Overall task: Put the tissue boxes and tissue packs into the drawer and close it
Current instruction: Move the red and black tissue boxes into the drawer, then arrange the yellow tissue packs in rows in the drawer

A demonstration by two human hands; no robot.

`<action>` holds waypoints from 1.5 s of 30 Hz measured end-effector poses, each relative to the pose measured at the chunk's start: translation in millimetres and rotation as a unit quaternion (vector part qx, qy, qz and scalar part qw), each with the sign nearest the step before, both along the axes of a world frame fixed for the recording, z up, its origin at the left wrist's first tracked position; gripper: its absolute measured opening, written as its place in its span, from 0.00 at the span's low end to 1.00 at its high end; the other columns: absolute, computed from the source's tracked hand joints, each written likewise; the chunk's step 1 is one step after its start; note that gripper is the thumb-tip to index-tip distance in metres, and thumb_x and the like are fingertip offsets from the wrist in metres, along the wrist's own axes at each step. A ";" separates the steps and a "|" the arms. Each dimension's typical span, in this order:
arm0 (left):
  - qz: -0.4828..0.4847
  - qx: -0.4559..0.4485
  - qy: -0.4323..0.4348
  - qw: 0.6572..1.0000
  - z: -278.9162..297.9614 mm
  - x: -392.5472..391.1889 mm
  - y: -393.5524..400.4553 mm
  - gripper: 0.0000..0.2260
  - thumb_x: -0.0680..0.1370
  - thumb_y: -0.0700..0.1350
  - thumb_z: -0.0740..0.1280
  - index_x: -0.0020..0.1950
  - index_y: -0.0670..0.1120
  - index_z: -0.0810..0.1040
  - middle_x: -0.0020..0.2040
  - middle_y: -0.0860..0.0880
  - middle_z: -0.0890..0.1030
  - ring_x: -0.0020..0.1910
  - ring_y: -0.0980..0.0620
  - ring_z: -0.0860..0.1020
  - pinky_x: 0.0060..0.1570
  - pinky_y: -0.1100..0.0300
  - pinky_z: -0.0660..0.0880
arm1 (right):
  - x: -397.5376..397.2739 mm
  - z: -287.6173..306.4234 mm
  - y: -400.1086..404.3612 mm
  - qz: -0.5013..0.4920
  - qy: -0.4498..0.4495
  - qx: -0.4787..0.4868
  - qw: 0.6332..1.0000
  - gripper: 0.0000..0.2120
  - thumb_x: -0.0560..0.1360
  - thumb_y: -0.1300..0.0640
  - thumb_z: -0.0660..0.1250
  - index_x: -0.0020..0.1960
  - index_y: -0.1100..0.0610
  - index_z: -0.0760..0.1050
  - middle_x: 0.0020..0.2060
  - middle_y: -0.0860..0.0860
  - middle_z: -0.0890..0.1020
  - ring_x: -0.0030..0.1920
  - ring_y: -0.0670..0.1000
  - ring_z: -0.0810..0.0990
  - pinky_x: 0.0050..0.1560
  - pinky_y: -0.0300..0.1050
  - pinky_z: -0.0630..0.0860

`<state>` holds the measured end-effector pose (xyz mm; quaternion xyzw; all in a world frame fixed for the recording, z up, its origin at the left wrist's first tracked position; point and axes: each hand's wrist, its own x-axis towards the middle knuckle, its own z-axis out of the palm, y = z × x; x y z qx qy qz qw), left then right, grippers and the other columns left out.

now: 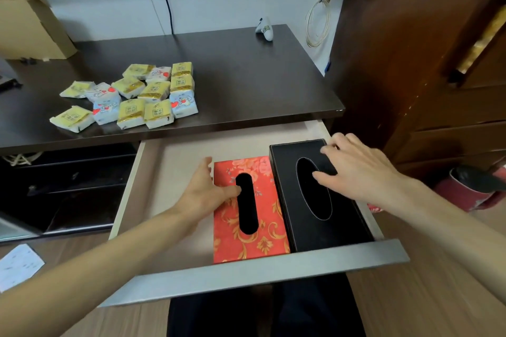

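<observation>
A person's two bare hands rest on a pair of tissue boxes lying side by side in an open drawer (153, 172) pulled out from under a dark surface (246, 76). The left hand (204, 189) lies spread at the 9 o'clock edge of the red floral tissue box (246, 238), thumb laid across the top toward the dark oval slot, fingers loose and gripping nothing. The right hand (356, 169) sits flat and splayed on the lid of the black tissue box (325, 227), fingertips reaching its far end at 12 o'clock, thumb at the rim of the oval opening; it closes around nothing. The black box fills the drawer's 3 o'clock side, touching the red box along its length, while bare drawer floor shows at 9 o'clock. Both boxes butt against the grey drawer front (254, 271) at 6 o'clock.

On the surface, at about 10 o'clock from the drawer, a cluster of small tissue packs (131, 96) in yellow and in white-and-blue wrappers lies loosely grouped. A cardboard box (30, 27) stands at the far left, a small white object (265, 29) near the wall at 12 o'clock.
</observation>
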<state>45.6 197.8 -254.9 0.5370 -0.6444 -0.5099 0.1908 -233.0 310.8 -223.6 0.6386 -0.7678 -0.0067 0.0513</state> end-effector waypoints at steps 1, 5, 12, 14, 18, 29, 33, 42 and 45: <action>-0.049 -0.063 -0.063 0.995 3.8 -2.0 -11.4 0.45 0.70 0.44 0.79 0.79 0.49 0.57 0.72 0.49 0.68 0.66 0.52 0.72 0.58 0.60 0.71 | -3.5 1.7 -12.1 0.024 -0.026 0.002 0.999 0.31 0.78 0.35 0.63 0.74 0.53 0.70 0.68 0.50 0.72 0.67 0.51 0.70 0.44 0.45 0.69; -0.246 -0.181 -0.215 0.927 12.1 -24.5 -45.0 0.43 0.68 0.50 0.79 0.78 0.48 0.61 0.74 0.48 0.69 0.71 0.48 0.68 0.67 0.55 0.68 | -12.6 -6.6 -56.7 0.074 -0.073 0.076 0.992 0.34 0.76 0.42 0.70 0.76 0.54 0.66 0.72 0.51 0.71 0.69 0.54 0.71 0.57 0.49 0.75; -0.292 -0.198 -0.168 0.920 -0.3 -38.1 -58.0 0.07 0.74 0.49 0.74 0.51 0.54 0.80 0.45 0.58 0.84 0.44 0.58 0.82 0.48 0.55 0.78 | -25.4 -33.1 -74.1 0.116 -0.088 0.089 0.985 0.32 0.75 0.55 0.71 0.77 0.58 0.66 0.65 0.53 0.77 0.66 0.56 0.74 0.64 0.48 0.70; -0.290 -0.211 -0.166 0.919 -2.5 -36.6 -56.8 0.08 0.75 0.49 0.74 0.53 0.52 0.81 0.46 0.58 0.84 0.44 0.60 0.81 0.47 0.55 0.78 | -29.0 -34.6 -76.3 0.118 -0.115 0.098 0.981 0.34 0.75 0.56 0.72 0.78 0.57 0.64 0.65 0.52 0.75 0.66 0.55 0.73 0.57 0.44 0.69; -0.285 -0.233 -0.160 0.916 -2.6 -38.7 -53.5 0.07 0.75 0.50 0.74 0.51 0.53 0.81 0.43 0.59 0.84 0.41 0.61 0.80 0.42 0.59 0.74 | -35.8 -41.3 -77.0 0.124 -0.130 0.094 0.979 0.34 0.75 0.56 0.71 0.78 0.56 0.64 0.64 0.51 0.75 0.65 0.54 0.72 0.55 0.43 0.67; -0.259 -0.225 -0.157 0.926 -6.2 -47.1 -43.3 0.11 0.76 0.49 0.74 0.57 0.51 0.80 0.48 0.56 0.82 0.48 0.54 0.80 0.47 0.57 0.72 | -33.8 -37.5 -71.5 0.103 -0.131 0.101 0.981 0.34 0.75 0.54 0.72 0.78 0.55 0.64 0.67 0.51 0.74 0.67 0.54 0.71 0.61 0.53 0.76; -0.248 -0.189 -0.132 0.941 -0.3 -46.7 -39.2 0.19 0.71 0.41 0.76 0.62 0.44 0.80 0.53 0.47 0.84 0.53 0.47 0.82 0.56 0.53 0.76 | -27.6 -28.1 -67.3 0.106 -0.127 0.109 0.980 0.28 0.74 0.52 0.70 0.71 0.56 0.69 0.66 0.52 0.74 0.68 0.55 0.71 0.60 0.55 0.76; -0.188 -0.269 -0.131 0.936 63.7 28.4 -70.9 0.13 0.78 0.48 0.69 0.62 0.52 0.81 0.53 0.57 0.84 0.51 0.60 0.81 0.53 0.61 0.77 | 30.2 41.8 -111.2 0.138 -0.324 -0.019 0.936 0.14 0.76 0.58 0.67 0.56 0.44 0.84 0.49 0.38 0.86 0.52 0.40 0.83 0.55 0.44 0.79; -0.112 -0.291 -0.112 0.943 85.9 60.7 -95.4 0.10 0.79 0.49 0.68 0.59 0.53 0.83 0.51 0.58 0.84 0.49 0.63 0.81 0.52 0.63 0.78 | 60.7 58.3 -151.5 0.153 -0.396 -0.052 0.904 0.14 0.77 0.63 0.68 0.54 0.48 0.85 0.46 0.42 0.88 0.46 0.43 0.84 0.50 0.41 0.79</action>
